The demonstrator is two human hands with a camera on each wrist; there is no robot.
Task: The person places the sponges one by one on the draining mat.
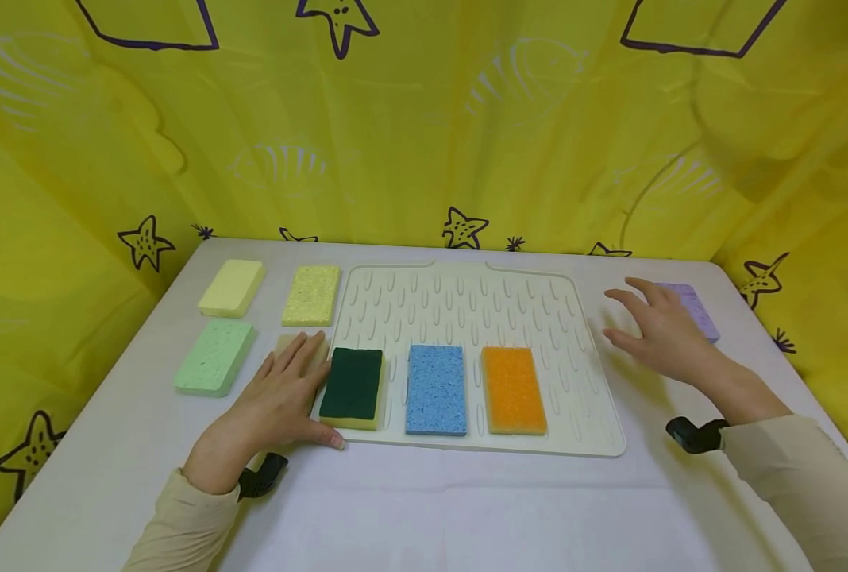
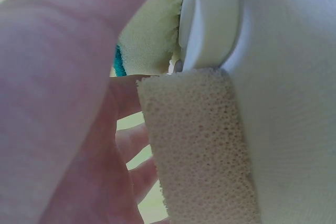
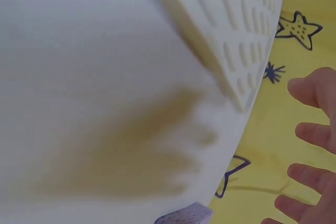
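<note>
My left hand [image 1: 274,407] lies over a beige sponge [image 2: 194,145], its fingers extended and mostly covering it in the head view. Its thumb points to the near corner of a dark green-topped sponge [image 1: 352,384] on a cream ribbed mat [image 1: 460,306]. A blue sponge [image 1: 435,390] and an orange sponge [image 1: 514,391] sit to the right in the same row. Over the table's right side, my right hand [image 1: 670,332] hovers with spread, loosely bent fingers and holds nothing. Partly hidden behind it lies a purple sponge [image 1: 697,312], also seen at the right wrist view's bottom edge.
Left of the mat, a pale yellow sponge [image 1: 232,287], a brighter yellow sponge [image 1: 312,295] and a mint green sponge [image 1: 214,357] rest on the white table [image 1: 452,516]. A yellow curtain [image 1: 395,119] with sea drawings hangs behind and at both sides.
</note>
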